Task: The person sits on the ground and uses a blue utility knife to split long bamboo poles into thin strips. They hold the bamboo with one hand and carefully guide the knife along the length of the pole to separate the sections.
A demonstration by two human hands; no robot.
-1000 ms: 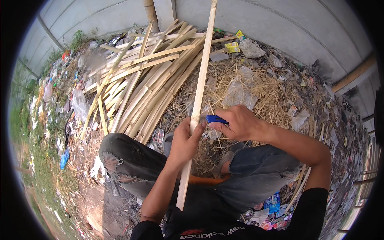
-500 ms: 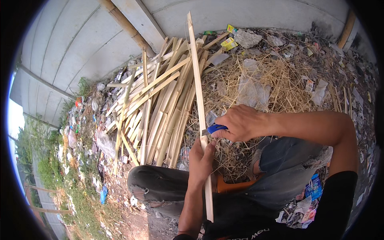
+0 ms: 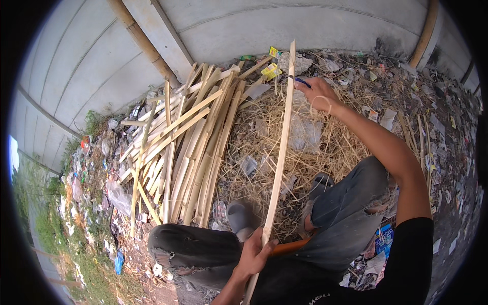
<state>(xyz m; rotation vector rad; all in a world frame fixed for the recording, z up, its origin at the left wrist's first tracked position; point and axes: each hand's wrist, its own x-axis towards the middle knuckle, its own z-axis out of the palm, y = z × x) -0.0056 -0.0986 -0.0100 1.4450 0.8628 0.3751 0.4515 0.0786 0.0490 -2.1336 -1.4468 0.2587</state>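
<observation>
1. The left hand [image 3: 254, 254] is clamped around the lower part of a long bamboo strip [image 3: 281, 152], low in the view just above the person's lap.
2. The strip runs up and away from the body, slightly tilted, its far end reaching toward the grey wall [image 3: 284, 25].
3. The right hand [image 3: 316, 91] is stretched out near the strip's far end, fingers closed on a small blue-handled tool [image 3: 301, 80], probably a knife, though it is too small to tell for sure; the tool touches the strip's edge.
4. A thin curl of shaving [image 3: 321, 103] loops over the back of the right hand.
5. Left of the strip lies a pile of split bamboo slats [image 3: 188, 147], on the ground.
6. Dry straw and shavings [image 3: 325, 142] cover the ground under the strip, with scattered litter [image 3: 437, 127] around.
</observation>
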